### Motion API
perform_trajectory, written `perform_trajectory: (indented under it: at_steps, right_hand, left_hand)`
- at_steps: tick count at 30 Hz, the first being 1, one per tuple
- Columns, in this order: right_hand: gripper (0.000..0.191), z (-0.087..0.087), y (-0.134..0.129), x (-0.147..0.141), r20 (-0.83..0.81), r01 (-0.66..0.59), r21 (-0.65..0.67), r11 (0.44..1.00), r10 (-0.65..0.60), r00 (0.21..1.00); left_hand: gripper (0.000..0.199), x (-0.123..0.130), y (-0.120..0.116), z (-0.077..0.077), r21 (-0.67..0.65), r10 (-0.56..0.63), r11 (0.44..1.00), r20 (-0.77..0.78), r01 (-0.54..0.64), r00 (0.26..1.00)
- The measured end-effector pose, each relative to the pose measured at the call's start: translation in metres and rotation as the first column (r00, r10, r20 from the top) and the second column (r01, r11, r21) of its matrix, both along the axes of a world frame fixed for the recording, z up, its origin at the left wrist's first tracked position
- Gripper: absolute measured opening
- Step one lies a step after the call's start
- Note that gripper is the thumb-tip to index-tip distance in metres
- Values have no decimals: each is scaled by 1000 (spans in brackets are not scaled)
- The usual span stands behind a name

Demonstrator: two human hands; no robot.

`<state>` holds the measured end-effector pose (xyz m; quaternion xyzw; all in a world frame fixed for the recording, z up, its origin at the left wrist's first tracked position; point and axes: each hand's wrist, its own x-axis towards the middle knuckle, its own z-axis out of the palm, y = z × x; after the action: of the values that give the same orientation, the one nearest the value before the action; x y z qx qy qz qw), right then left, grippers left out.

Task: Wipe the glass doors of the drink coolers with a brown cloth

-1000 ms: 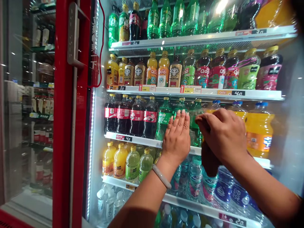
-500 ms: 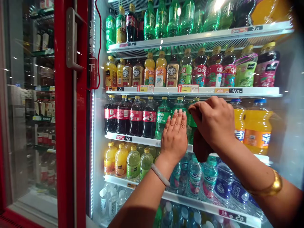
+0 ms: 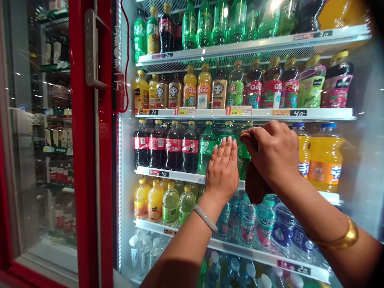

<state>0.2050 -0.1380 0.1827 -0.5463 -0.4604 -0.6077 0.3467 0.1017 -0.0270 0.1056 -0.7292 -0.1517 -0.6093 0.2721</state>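
We face a tall, lit drinks fridge [image 3: 364,140], its white shelves [image 3: 180,175] running across in tiers. At left a red door frame [image 3: 84,176] carries a grey handle [image 3: 91,48], beside another glass-fronted cabinet [image 3: 30,160].

Our hands overlap the middle shelf's front edge in view, with only a narrow gap between them; the shelf fronts farther left lie unblocked. Our left hand [image 3: 222,172] is raised flat, its fingers straight and nearly together; we cannot tell whether the palm touches anything. Our right hand [image 3: 276,154] has its fingers curled around a bunched dark cloth [image 3: 256,186], which hangs limp below it.

Around them stand curvy plastic bottles: green ones [image 3: 207,148] behind the left fingertips, orange ones [image 3: 325,160] right of the cloth. We wear a smooth grey bangle [image 3: 205,218] and a shiny gold bracelet [image 3: 345,238].
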Motion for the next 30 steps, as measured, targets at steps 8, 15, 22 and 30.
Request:
perform_trajectory:
  at_steps: [8, 15, 22, 30]
  right_hand:
    - [33, -3, -1, 6, 145, 60, -21, 998, -56, 988]
    - [30, -29, -6, 0, 55, 3, 2, 1000, -3, 999]
    - [30, -6, 8, 5, 63, 1, 74, 997, -6, 998]
    - [16, -74, -6, 9, 235, -84, -7, 996, 84, 968]
  left_hand:
    - [71, -1, -1, 0, 5, -3, 1000, -2, 3, 1000]
    - [72, -2, -2, 1, 4, -8, 1000, -5, 8, 1000]
    - [72, -1, 1, 0, 0, -23, 1000, 6, 23, 1000]
    - [69, -2, 1, 0, -8, -15, 1000, -2, 15, 1000]
